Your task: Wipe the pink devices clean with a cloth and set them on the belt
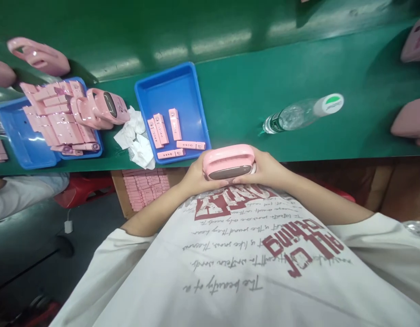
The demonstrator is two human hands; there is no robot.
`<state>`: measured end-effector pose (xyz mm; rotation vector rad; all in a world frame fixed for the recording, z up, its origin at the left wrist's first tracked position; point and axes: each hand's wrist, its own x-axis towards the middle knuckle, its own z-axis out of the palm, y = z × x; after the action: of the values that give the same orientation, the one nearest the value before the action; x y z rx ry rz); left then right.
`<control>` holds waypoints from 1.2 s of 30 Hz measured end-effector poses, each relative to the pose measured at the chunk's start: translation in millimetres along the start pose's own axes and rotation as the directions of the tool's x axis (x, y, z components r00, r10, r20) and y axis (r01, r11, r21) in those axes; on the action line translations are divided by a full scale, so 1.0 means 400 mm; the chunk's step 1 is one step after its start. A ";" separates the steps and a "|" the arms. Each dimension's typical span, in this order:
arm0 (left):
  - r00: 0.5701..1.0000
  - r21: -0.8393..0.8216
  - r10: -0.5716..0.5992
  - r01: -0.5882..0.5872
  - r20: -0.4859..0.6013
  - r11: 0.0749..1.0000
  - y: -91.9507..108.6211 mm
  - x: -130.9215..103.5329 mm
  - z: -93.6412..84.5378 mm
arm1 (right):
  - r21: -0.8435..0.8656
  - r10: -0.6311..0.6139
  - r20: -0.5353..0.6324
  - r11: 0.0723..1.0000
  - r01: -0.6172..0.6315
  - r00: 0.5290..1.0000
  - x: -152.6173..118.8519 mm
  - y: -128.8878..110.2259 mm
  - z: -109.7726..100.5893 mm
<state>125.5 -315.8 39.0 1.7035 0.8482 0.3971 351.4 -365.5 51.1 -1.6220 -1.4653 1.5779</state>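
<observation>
At the table's near edge, close to my chest, I hold a pink housing [228, 156] with a loop handle on top and a dark oval window facing me. What kind of device it is, I cannot tell. My left hand [195, 176] grips its left end, and my right hand [267, 170] wraps round its right end. Both thumbs lie along the lower front, below the window; most other fingers are hidden behind it. Just beyond my left hand is a blue tray [175, 84] with several slim pink panels [175, 124] bearing small markings.
Crumpled white tissue [140, 147] lies left of the tray. Farther left, pink panels are heaped on another blue tray [14, 131], beside similar pink housings [109, 109]. A clear bottle [294, 116] lies or leans at right. A person's sleeve [26, 195] shows at far left.
</observation>
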 end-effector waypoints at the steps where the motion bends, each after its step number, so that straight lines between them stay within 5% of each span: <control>1: 0.999 -0.010 0.026 -0.025 0.026 1.000 0.002 0.000 -0.010 | 0.016 -0.025 0.011 1.000 0.025 1.000 0.004 -0.004 -0.008; 5: 0.994 0.026 0.037 -0.039 0.102 0.999 0.011 -0.013 -0.035 | 0.028 -0.166 0.096 0.986 0.164 0.981 0.004 -0.007 -0.025; 11: 0.997 0.129 0.068 -0.065 -0.024 0.990 0.008 -0.042 0.000 | -0.029 -0.144 0.029 0.989 0.144 0.989 -0.023 0.009 0.012; 17: 0.977 -0.099 -0.214 0.213 -0.002 0.972 -0.012 -0.011 0.014 | 0.066 -0.048 0.032 0.997 0.046 0.998 0.006 0.021 0.020; 21: 0.968 -0.261 -0.232 0.201 -0.093 0.944 -0.030 0.024 0.001 | -0.015 -0.012 0.035 1.000 0.012 0.999 -0.002 0.038 -0.049; 27: 0.911 -0.108 -0.132 0.097 -0.391 0.989 -0.110 0.115 0.022 | -0.023 0.168 -0.106 0.985 -0.171 0.980 -0.150 0.106 -0.243; 29: 0.910 -0.061 -0.089 0.070 -0.405 0.996 -0.142 0.161 0.051 | 0.084 0.194 -0.348 0.981 -0.175 0.917 -0.192 0.113 -0.298; 30: 0.911 -0.035 -0.077 0.069 -0.405 0.997 -0.157 0.184 0.069 | 0.129 0.185 -0.522 0.982 -0.137 0.833 -0.203 0.111 -0.318; 32: 0.917 0.021 -0.080 0.096 -0.392 0.995 -0.184 0.221 0.105 | 0.122 0.117 -0.801 0.992 -0.032 0.587 -0.199 0.099 -0.336; 34: 0.924 0.066 -0.097 0.131 -0.370 0.989 -0.205 0.242 0.135 | -0.031 -0.033 -0.915 0.999 0.012 0.402 -0.167 0.083 -0.327; 36: 0.930 0.101 -0.096 0.140 -0.354 0.985 -0.217 0.245 0.152 | -0.229 -0.202 -0.909 0.973 -0.032 0.366 -0.117 0.076 -0.297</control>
<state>203.1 -279.1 -76.9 1.7110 1.2509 0.5846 479.8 -375.5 75.0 -1.9724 -0.9919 0.1788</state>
